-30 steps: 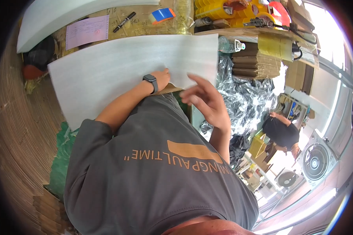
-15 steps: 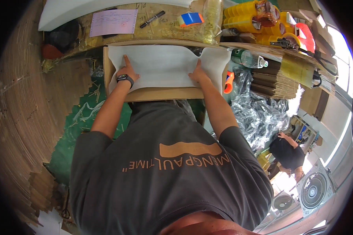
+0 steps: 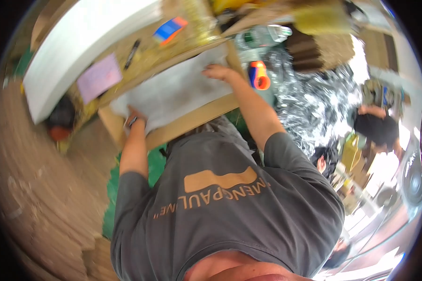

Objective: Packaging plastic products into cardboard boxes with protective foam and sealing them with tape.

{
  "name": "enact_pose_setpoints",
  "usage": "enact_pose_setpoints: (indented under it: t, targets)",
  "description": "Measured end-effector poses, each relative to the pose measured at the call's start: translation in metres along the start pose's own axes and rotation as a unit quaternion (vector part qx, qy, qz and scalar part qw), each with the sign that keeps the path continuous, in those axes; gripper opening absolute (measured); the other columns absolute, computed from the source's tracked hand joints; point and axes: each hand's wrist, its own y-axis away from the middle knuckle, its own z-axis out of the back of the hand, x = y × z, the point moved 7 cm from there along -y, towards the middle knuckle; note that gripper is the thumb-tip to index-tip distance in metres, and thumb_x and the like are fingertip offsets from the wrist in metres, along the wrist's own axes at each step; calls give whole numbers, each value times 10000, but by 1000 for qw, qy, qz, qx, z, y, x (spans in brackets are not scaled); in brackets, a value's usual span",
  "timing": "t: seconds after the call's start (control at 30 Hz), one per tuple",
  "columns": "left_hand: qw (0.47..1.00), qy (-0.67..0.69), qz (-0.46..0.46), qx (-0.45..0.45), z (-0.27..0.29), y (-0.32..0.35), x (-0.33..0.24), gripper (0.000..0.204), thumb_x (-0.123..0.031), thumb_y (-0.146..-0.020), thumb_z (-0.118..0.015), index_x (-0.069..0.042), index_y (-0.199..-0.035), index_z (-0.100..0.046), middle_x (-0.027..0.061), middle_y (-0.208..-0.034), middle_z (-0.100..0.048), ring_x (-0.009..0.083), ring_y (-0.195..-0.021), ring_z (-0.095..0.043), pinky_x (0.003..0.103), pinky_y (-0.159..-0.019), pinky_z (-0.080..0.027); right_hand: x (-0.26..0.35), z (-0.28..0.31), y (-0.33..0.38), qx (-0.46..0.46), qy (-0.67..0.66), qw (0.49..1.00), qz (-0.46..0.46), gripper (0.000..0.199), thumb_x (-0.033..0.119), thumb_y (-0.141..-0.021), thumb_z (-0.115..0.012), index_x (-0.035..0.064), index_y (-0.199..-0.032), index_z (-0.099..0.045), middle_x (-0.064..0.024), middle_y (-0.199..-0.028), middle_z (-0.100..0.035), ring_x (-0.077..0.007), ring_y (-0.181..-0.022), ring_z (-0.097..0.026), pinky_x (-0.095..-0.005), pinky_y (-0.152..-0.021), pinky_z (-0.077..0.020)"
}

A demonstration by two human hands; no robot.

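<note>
Pink paper sheet (image 3: 99, 77) and blue-orange packet (image 3: 170, 29) lie on bench.

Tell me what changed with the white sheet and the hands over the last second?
A second ago the white foam sheet lay spread wide, with the right hand lifted off it. Since then it has gone down into the cardboard box, and both hands now press on it, the left hand at the near-left edge. The pink paper and marker stayed put.

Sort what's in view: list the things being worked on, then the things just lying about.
In hand:
left hand
right hand
white foam sheet
cardboard box

Lying about:
pink paper
black marker
blue-and-orange tape dispenser
plastic bottle
silver foil
</note>
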Motion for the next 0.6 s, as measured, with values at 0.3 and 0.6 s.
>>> enact_pose_setpoints:
  t: [0.3,0.6]
  targets:
    - [975,81,-168,-123,44,152,-77,984,-521,-913,-765,26,-1634,-379,320,-1365,-686,462,-1280,-667,505,-1093,-523,-158,312,340,-784,-98,611,44,635,182,-860,-869,-35,-1396,-608,-169,-997,-706,-306,-850,-695,-419,-813,-579]
    - [950,144,-232,-151,80,290,-205,889,-495,-945,-747,-43,-1636,-420,115,-1100,-812,361,-1072,-755,478,-937,-571,-327,353,288,-662,-114,741,-6,599,317,-879,-853,-76,-1303,-698,-227,-1137,-799,-366,-1025,-789,-414,-910,-602]
